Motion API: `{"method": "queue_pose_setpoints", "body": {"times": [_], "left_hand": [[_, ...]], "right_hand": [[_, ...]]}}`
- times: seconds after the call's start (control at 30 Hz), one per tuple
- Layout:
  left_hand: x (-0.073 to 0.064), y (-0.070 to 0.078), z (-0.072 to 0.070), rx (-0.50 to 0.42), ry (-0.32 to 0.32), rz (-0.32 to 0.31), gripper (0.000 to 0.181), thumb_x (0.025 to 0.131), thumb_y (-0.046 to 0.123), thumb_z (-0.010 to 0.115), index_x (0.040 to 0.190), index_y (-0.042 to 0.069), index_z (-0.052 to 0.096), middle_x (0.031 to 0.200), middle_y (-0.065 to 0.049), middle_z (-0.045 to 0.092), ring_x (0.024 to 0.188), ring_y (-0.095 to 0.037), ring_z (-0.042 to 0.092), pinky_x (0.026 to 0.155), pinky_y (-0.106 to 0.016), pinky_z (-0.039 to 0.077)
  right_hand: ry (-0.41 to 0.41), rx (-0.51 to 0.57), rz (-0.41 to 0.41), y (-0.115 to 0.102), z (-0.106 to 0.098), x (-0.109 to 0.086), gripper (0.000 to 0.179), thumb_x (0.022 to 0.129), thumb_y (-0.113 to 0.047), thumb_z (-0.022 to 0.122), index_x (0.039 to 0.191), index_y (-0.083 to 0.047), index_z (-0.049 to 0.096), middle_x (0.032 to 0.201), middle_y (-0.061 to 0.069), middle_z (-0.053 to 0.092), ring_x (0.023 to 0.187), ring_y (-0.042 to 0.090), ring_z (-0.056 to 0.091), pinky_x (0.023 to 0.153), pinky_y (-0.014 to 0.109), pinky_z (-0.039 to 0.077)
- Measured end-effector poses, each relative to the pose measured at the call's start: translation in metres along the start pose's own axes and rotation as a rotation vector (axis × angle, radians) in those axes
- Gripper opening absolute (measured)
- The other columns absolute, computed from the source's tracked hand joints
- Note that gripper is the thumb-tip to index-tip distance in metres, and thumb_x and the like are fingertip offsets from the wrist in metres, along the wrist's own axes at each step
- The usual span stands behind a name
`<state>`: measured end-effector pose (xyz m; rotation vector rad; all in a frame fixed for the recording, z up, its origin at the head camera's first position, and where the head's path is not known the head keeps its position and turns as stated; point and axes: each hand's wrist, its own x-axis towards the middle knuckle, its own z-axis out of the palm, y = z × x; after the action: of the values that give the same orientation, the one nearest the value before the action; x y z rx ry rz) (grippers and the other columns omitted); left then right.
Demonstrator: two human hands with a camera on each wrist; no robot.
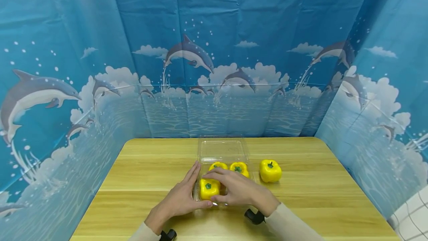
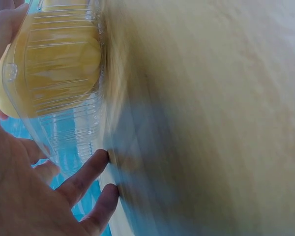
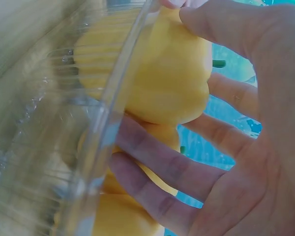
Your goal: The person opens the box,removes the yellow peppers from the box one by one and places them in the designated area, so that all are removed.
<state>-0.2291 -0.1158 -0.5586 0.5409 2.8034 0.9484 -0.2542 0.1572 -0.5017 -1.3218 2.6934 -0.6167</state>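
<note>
In the head view, a clear plastic clamshell box [image 1: 197, 195] stands on the table with its lid folded back. My right hand [image 1: 239, 188] holds a yellow bell pepper [image 1: 209, 190] in the box's near left corner, thumb at its near side and fingers over the far side. Two more yellow peppers, one at the far left [image 1: 219, 165] and one at the far right [image 1: 239, 168], sit behind it in the box. My left hand [image 1: 180, 199] lies along the box's left side, fingers extended. The left wrist view shows two of its fingertips [image 2: 102, 158] touching the table.
Another yellow bell pepper [image 1: 270, 171] stands on the wooden table [image 1: 147, 170], right of the box. The open lid [image 1: 222, 149] reaches toward the table's back edge. A blue curtain [image 1: 227, 114] with dolphins hangs behind the table and at both sides.
</note>
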Motion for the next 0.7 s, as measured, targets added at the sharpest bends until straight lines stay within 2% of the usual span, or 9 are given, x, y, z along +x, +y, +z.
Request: {"method": "queue_pose_setpoints", "body": {"times": [0.1, 0.27, 0.47, 0.6, 0.7], "left_hand": [[0.0, 0.0002, 0.0002, 0.001, 0.002, 0.003, 0.137, 0.093, 0.087, 0.079, 0.19, 0.03, 0.001, 0.199, 0.011, -0.006, 0.156, -0.052, 0.062, 0.121, -0.084, 0.051], [-0.0006, 0.001, -0.0002, 0.007, 0.004, 0.003, 0.137, 0.093, 0.088, 0.079, 0.19, 0.031, 0.001, 0.199, 0.011, -0.006, 0.153, -0.052, 0.065, 0.119, -0.08, 0.056], [0.0007, 0.0002, -0.0008, 0.014, 0.015, 0.006, 0.136, 0.093, 0.085, 0.08, 0.19, 0.03, 0.001, 0.199, 0.01, -0.005, 0.149, -0.049, 0.069, 0.118, -0.076, 0.059], [0.0006, -0.0005, 0.0001, 0.013, 0.018, 0.014, 0.137, 0.093, 0.086, 0.08, 0.19, 0.03, 0.001, 0.2, 0.009, -0.005, 0.149, -0.049, 0.069, 0.117, -0.074, 0.06], [0.0, -0.0006, 0.001, 0.014, 0.019, 0.014, 0.137, 0.093, 0.086, 0.08, 0.19, 0.03, 0.001, 0.2, 0.009, -0.005, 0.15, -0.049, 0.068, 0.117, -0.074, 0.06]], "right_hand": [[-0.009, 0.004, 0.01, -0.0001, 0.0009, 0.0007, 0.07, 0.111, -0.046, 0.082, 0.174, -0.031, 0.056, 0.173, -0.002, 0.062, 0.151, 0.024, 0.069, 0.125, 0.054, 0.06], [-0.018, 0.007, 0.018, -0.0012, 0.0023, 0.0012, 0.072, 0.111, -0.047, 0.081, 0.176, -0.033, 0.053, 0.17, -0.003, 0.064, 0.147, 0.02, 0.07, 0.123, 0.053, 0.061], [-0.002, -0.003, 0.046, -0.002, 0.0044, 0.0026, 0.075, 0.111, -0.057, 0.078, 0.176, -0.031, 0.053, 0.168, -0.003, 0.066, 0.143, 0.018, 0.071, 0.122, 0.053, 0.062], [0.007, -0.007, 0.053, -0.0024, 0.0057, 0.0026, 0.075, 0.11, -0.059, 0.078, 0.175, -0.029, 0.055, 0.164, -0.003, 0.069, 0.135, 0.013, 0.072, 0.117, 0.049, 0.064], [0.005, -0.011, 0.049, -0.0027, 0.0058, 0.0023, 0.074, 0.11, -0.057, 0.079, 0.174, -0.029, 0.056, 0.161, -0.003, 0.07, 0.122, 0.007, 0.071, 0.111, 0.044, 0.066]]}}
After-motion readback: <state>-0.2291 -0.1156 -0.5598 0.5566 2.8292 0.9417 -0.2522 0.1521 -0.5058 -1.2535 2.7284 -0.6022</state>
